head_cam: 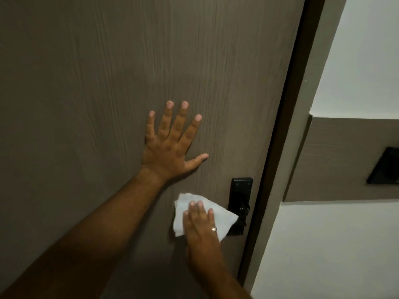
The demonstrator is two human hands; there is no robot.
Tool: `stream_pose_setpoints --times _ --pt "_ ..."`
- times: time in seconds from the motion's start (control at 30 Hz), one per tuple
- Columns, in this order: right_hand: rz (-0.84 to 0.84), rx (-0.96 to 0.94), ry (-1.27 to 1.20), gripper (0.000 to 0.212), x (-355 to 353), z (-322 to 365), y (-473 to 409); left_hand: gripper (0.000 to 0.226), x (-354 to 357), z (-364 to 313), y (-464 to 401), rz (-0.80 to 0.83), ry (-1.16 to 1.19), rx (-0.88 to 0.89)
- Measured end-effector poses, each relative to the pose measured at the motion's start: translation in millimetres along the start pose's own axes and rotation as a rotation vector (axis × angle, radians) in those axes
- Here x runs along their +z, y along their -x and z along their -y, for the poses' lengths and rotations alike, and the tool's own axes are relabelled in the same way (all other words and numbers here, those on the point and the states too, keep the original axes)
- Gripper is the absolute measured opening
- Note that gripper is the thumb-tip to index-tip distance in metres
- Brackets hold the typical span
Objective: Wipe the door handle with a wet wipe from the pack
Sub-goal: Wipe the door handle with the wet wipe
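Note:
A black door handle plate point(241, 192) is fixed near the right edge of a brown wood-grain door point(108, 83). The lever itself is hidden under a white wet wipe point(224, 216). My right hand point(199, 225), with a ring on one finger, lies over the wipe and presses it around the lever, just left of the plate. My left hand point(172, 145) rests flat on the door above and left of the handle, fingers spread, holding nothing. No wipe pack is in view.
A dark door frame point(287, 126) runs down the right side of the door. Beyond it is a white wall with a brown panel point(336, 160) carrying a black switch plate point(385, 167).

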State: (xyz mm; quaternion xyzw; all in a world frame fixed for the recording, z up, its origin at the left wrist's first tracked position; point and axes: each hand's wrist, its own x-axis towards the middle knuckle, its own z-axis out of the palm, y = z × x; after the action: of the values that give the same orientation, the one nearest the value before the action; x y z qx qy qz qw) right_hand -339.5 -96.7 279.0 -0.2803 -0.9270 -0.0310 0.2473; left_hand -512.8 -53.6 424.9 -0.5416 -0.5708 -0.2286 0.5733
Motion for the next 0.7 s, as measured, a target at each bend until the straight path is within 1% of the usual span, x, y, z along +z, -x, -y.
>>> stream_pose_setpoints --times 0.03,0.07,0.1,0.13,0.17,0.2,0.23,0.27,0.3,0.33,0.37,0.4,0.43,0.47,0.5,0.53,0.6,0.63,0.67,0.7 --pt "0.033 -0.069 0.03 0.051 3 8 -1 0.097 1 0 0 -0.01 -0.005 0.007" --pt "0.094 -0.09 0.005 0.038 3 16 0 0.097 1 0 1 -0.018 -0.012 0.01" --pt "0.136 -0.101 -0.074 0.053 3 20 -2 0.097 2 0 1 -0.017 -0.016 0.009" --pt "0.085 -0.133 -0.162 0.065 3 24 1 0.097 2 0 2 -0.008 -0.013 0.007" --pt "0.17 -0.115 -0.262 0.063 -3 27 8 0.096 2 0 3 0.009 -0.009 0.007" --pt "0.207 -0.074 -0.349 0.05 -8 27 14 0.096 1 1 5 0.029 -0.004 0.006" --pt "0.233 -0.019 -0.377 0.037 -14 26 17 0.094 -1 1 5 0.056 0.003 0.002" --pt "0.191 0.105 -0.489 0.03 -21 24 22 0.092 -5 1 5 0.091 0.014 -0.004" --pt "0.217 0.239 -0.669 0.028 -28 21 31 0.09 -11 -1 5 0.13 0.023 -0.014" --pt "0.188 0.397 -0.866 0.03 -35 18 35 0.086 -18 -4 7 0.173 0.04 -0.025" --pt "0.099 0.521 -1.056 0.036 -43 13 39 0.08 -27 -8 11 0.218 0.084 -0.039" --pt "0.04 0.627 -1.208 0.04 -52 8 43 0.073 -37 -14 18 0.263 0.179 -0.064" --pt "-0.012 0.691 -1.338 0.04 -58 2 42 0.065 -49 -22 30 0.312 0.342 -0.118" --pt "-0.041 0.734 -1.414 0.036 -66 -2 44 0.057 -63 -31 44 0.377 0.567 -0.221" --pt "-0.066 0.762 -1.473 0.032 -69 -7 44 0.052 -79 -41 60 0.476 0.827 -0.38" --pt "-0.092 0.778 -1.511 0.029 -73 -10 45 0.052 -97 -51 73 0.592 1.1 -0.57" --pt "-0.155 0.778 -1.555 0.024 -80 -15 50 0.058 -128 -71 95 0.788 1.578 -0.896" --pt "-0.182 0.772 -1.536 0.023 -81 -16 52 0.058 -136 -80 105 0.878 1.699 -0.994" --pt "-0.194 0.774 -1.511 0.022 -82 -17 54 0.049 -140 -87 113 0.935 1.765 -1.049" --pt "-0.204 0.778 -1.472 0.021 -82 -19 56 0.036 -143 -92 118 0.956 1.777 -1.088"
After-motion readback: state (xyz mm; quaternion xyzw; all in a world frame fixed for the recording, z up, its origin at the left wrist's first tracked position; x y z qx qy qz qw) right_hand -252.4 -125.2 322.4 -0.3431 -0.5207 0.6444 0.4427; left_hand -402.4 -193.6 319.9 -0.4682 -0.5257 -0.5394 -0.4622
